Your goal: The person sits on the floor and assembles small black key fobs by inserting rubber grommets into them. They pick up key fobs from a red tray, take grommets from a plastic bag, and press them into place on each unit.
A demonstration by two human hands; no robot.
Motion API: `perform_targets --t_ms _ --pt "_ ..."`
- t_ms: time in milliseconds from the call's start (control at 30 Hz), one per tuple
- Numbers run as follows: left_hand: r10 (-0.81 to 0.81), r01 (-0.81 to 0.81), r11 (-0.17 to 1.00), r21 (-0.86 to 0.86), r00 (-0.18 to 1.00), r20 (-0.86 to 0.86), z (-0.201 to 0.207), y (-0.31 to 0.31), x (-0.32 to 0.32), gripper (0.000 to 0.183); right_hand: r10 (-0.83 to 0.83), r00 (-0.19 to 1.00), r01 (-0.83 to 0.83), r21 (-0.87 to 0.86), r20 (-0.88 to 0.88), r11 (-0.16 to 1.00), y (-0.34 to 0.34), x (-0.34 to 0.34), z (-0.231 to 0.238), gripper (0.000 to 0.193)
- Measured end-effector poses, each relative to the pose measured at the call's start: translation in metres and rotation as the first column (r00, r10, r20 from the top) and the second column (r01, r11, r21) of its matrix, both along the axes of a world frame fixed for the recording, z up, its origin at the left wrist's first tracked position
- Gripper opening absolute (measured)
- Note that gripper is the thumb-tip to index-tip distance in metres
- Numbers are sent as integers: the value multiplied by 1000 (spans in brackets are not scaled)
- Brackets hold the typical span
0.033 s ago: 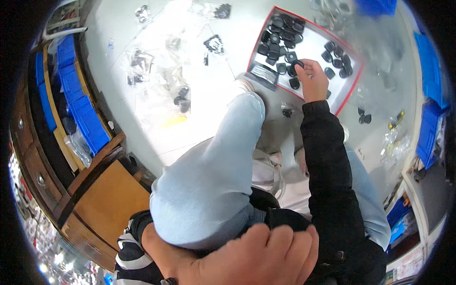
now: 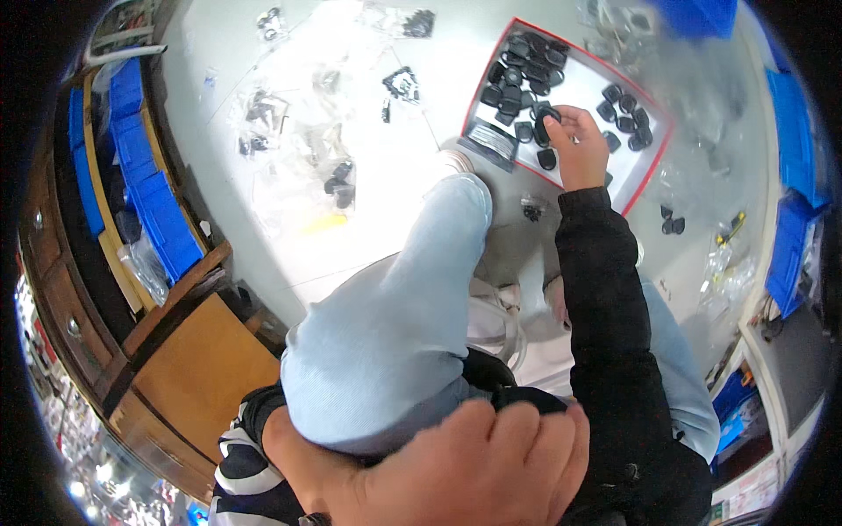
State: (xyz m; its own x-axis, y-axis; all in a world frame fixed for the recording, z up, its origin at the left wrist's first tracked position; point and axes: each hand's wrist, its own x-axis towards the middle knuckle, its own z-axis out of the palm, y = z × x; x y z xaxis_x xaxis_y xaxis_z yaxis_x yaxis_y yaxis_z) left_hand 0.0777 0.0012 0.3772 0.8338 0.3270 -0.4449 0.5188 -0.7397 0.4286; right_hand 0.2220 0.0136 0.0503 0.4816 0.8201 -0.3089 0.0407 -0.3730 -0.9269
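Observation:
My right hand [image 2: 579,151] reaches over a shallow white box [image 2: 581,95] with a red rim. Its thumb and fingers pinch a small rounded black plastic piece [image 2: 550,116], which looks like a key fob shell. Similar black pieces [image 2: 524,61] crowd the far left part of the box. A looser group [image 2: 628,110] lies along its right side, and a single one [image 2: 546,159] sits below the pinched piece. Close to the camera, my left hand [image 2: 474,465] is curled with its knuckles up, above my lap. Its fingertips and palm are hidden.
A small grey packet [image 2: 489,144] lies at the box's near left corner. Bags of small parts [image 2: 263,118] are spread over the floor to the left. Blue bins [image 2: 162,223] stand by a wooden cabinet [image 2: 66,289]. More blue bins [image 2: 794,131] line the right.
The whole view has shifted slightly. My right hand keeps its pinch on the black piece over the box; my left hand stays curled.

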Motion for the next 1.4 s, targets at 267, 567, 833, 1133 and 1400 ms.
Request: perform_targets --t_ms 267,567,833,1133,1400 --pt "168 -174 984 27 974 152 -20 33 -60 32 152 956 -138 72 -249 988 21 -67 53 18" --pt "134 -140 990 11 968 212 -27 38 -83 31 -173 969 152 -125 -174 980 -40 -56 -7 20" --pt "572 -537 820 -198 770 281 -47 72 -111 18 -129 968 213 -434 215 875 -68 40 -80 22" --pt "695 -698 705 -123 715 -74 -348 84 -85 26 103 937 34 -382 333 924 -81 41 -118 21" --pt "261 -254 965 -68 956 132 -382 11 -73 14 204 885 -114 -229 419 967 -38 25 -93 21"
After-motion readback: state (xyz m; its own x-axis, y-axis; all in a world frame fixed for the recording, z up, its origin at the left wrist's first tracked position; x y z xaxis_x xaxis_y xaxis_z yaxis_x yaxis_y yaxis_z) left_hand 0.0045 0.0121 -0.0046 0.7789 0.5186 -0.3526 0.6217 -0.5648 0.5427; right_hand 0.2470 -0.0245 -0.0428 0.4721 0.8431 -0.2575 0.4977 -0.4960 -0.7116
